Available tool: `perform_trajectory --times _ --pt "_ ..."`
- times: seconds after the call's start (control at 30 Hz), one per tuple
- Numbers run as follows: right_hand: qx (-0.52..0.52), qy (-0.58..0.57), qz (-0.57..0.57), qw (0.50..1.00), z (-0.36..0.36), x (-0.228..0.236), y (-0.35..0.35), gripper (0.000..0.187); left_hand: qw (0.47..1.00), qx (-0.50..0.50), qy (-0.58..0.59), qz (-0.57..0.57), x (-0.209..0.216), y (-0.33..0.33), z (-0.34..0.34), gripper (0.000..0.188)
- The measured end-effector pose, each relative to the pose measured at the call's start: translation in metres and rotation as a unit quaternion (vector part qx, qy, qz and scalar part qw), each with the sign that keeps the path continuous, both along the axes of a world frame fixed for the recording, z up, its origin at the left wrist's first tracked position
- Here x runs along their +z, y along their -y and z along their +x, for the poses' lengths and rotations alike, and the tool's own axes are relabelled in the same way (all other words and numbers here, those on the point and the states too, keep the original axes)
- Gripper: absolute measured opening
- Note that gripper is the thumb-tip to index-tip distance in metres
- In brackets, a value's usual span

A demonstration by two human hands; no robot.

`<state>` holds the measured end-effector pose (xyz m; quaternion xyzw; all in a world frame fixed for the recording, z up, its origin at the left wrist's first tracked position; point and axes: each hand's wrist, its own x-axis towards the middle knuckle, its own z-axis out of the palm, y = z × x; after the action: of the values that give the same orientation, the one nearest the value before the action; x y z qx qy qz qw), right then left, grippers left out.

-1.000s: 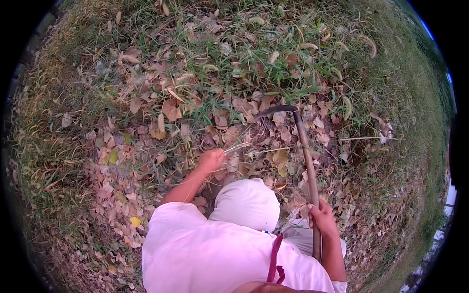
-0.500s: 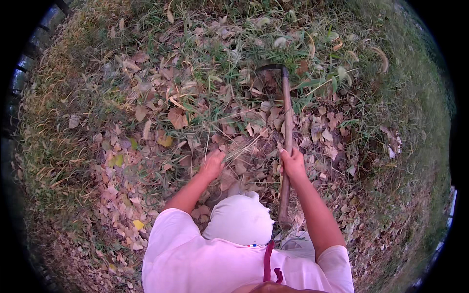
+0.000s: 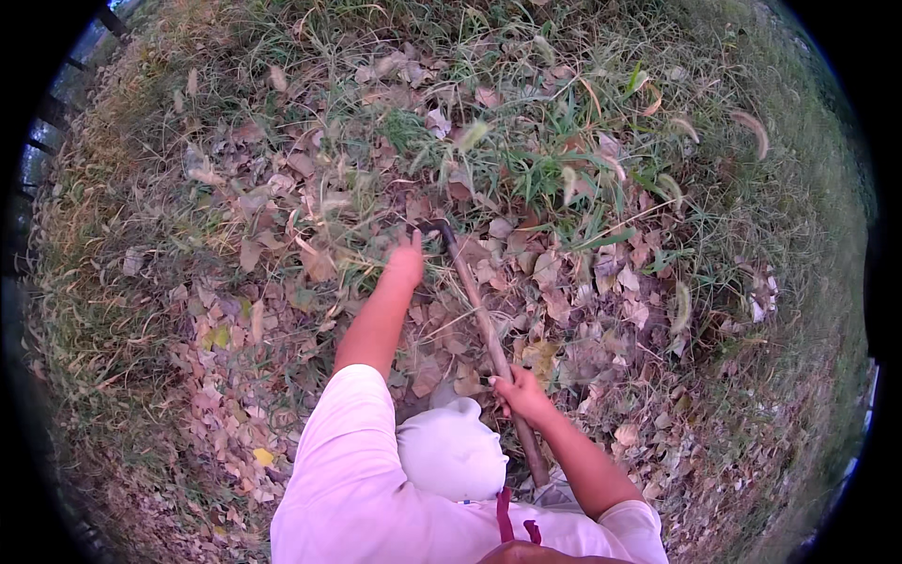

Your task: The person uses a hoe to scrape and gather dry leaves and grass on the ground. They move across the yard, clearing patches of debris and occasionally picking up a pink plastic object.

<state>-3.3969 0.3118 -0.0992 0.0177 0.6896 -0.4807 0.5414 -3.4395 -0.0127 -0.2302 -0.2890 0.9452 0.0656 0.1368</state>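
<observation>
Sickle handle [image 3: 483,323] in right fist [image 3: 523,395]

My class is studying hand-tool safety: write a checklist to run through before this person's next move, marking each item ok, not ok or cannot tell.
1. Right hand closed round the wooden handle: ok.
2. Left hand well away from the dark blade: not ok; its fingers are right beside it.
3. Gloves on both hands: not ok; both are bare.
4. Left hand gripping any grass: cannot tell; the fingers are blurred.
5. Blade tip free of the dry leaves: cannot tell; too unclear.
</observation>
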Motion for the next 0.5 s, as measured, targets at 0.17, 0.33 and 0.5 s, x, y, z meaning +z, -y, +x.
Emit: perform_trajectory --times 0.17,0.33,0.5 --pt "0.029 -0.041 0.044 0.998 -0.049 -0.014 0.020 0.025 0.994 0.036 0.062 0.085 0.007 -0.011 0.013 0.033" --pt "0.077 -0.162 0.117 0.977 -0.029 -0.023 -0.040 0.030 0.995 -0.060 -0.070 0.034 0.047 0.010 0.015 0.016" --pt "0.027 -0.090 0.173 0.980 0.011 0.053 -0.104 0.028 0.984 -0.143 -0.045 0.100 0.067 -0.006 0.050 0.014"
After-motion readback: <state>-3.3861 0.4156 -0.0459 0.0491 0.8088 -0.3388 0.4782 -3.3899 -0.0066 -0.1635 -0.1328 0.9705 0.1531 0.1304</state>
